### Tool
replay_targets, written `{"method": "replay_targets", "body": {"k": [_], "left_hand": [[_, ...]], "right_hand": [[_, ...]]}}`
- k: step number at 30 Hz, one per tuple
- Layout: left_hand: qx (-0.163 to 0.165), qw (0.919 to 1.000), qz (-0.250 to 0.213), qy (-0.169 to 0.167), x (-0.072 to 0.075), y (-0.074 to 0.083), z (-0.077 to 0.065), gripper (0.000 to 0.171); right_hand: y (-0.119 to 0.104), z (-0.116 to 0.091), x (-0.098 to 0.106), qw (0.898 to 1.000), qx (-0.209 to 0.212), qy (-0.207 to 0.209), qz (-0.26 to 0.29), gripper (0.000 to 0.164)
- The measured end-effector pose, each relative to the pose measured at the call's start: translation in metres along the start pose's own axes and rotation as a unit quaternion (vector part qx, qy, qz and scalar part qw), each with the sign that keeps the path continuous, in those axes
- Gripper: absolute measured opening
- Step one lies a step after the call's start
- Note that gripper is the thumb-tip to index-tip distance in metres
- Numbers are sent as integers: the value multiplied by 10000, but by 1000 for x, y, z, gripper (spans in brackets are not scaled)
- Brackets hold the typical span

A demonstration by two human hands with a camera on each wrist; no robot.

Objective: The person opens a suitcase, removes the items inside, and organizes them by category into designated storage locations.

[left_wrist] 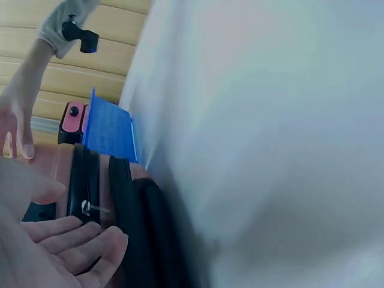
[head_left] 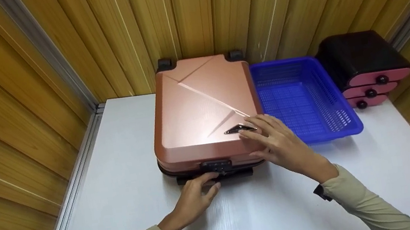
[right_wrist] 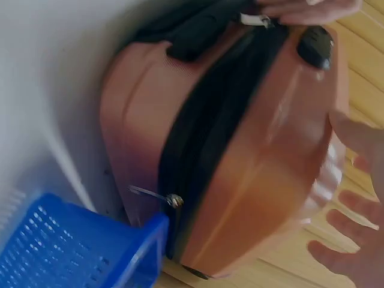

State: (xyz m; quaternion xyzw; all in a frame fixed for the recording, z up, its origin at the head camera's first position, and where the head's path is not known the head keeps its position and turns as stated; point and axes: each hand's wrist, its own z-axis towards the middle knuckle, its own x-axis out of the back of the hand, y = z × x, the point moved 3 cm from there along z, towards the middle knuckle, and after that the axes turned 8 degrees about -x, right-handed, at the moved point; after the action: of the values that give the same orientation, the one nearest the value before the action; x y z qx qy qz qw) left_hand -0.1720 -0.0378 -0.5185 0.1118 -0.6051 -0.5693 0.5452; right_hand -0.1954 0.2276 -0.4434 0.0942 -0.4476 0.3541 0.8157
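Observation:
A rose-pink hard-shell suitcase (head_left: pixel 204 107) lies flat on the white table, wheels toward the back wall. A black lock (head_left: pixel 216 165) is set in its front side, above the dark zipper band (right_wrist: pixel 210 108). My left hand (head_left: pixel 192 199) reaches the front just below the lock, its fingers loosely extended beside a metal zipper pull (left_wrist: pixel 87 207). Over the lid's front right part, my right hand (head_left: pixel 279 142) spreads its fingers by a dark triangular badge (head_left: pixel 239 128). A second zipper pull (right_wrist: pixel 150 193) hangs at the suitcase's side near the basket.
A blue plastic basket (head_left: pixel 351 126) stands right beside the suitcase. Behind it to the right is a black drawer box (head_left: pixel 364 52) with pink fronts and round knobs. Wood-look panel walls enclose the white table (head_left: pixel 120 143) at the back and sides.

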Motion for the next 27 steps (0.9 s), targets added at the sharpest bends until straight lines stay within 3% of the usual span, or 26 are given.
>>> {"method": "replay_targets", "body": {"k": [3, 6, 11, 16, 22, 27], "left_hand": [[308, 9974, -653, -46, -9, -4, -1, 42], [649, 9890, -1319, 158, -19, -8, -2, 44], [1286, 9600, -2332, 859, -30, -12, 1, 41], [1817, 9392, -2452, 1574, -38, -17, 10, 34], [1972, 9200, -2539, 2241, -47, -28, 11, 26], [1890, 8911, -3361, 2392, -55, -26, 12, 27]], "right_hand": [[3, 6, -4, 9986, -133, -471, 220, 75], [4, 11, -9, 9957, -233, -838, 302, 76], [4, 15, -16, 9946, -290, -975, 208, 78], [5, 15, -19, 9957, -277, -874, 101, 76], [4, 12, -21, 9962, -321, -802, 119, 77], [6, 9, -23, 9970, -364, -658, 160, 77]]}}
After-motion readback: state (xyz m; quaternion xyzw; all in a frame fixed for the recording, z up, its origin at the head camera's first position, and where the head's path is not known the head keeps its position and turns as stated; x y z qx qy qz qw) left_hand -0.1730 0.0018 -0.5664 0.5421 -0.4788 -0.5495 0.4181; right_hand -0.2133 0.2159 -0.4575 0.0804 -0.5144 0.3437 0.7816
